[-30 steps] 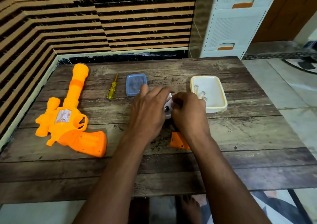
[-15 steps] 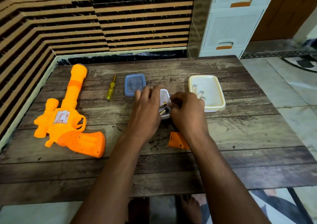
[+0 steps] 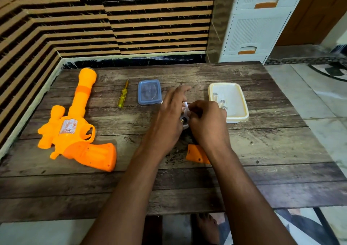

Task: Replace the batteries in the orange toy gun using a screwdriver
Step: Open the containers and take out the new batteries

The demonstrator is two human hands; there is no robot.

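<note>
The orange toy gun point(image 3: 75, 126) lies on its side at the table's left. Its orange battery cover point(image 3: 194, 153) lies loose near the middle, partly under my right wrist. The yellow screwdriver point(image 3: 122, 95) rests beyond the gun. Between my hands is a small white box point(image 3: 185, 108), mostly hidden, with a battery point(image 3: 183, 120) showing in it. My left hand point(image 3: 169, 120) rests against the box's left side with its fingers stretched out. My right hand point(image 3: 208, 122) has curled fingers pinching the box's right edge.
A blue lid point(image 3: 149, 92) lies left of my hands. A cream tub point(image 3: 239, 117) holding a few batteries point(image 3: 218, 99) stands right of them. A striped wall borders the wooden table point(image 3: 262, 147) on the left and back. White drawers point(image 3: 259, 28) stand at the far right.
My left fingers have lifted and straightened off the small white box. My right hand stays curled at its edge. Gun, screwdriver, lid and tub have not moved.
</note>
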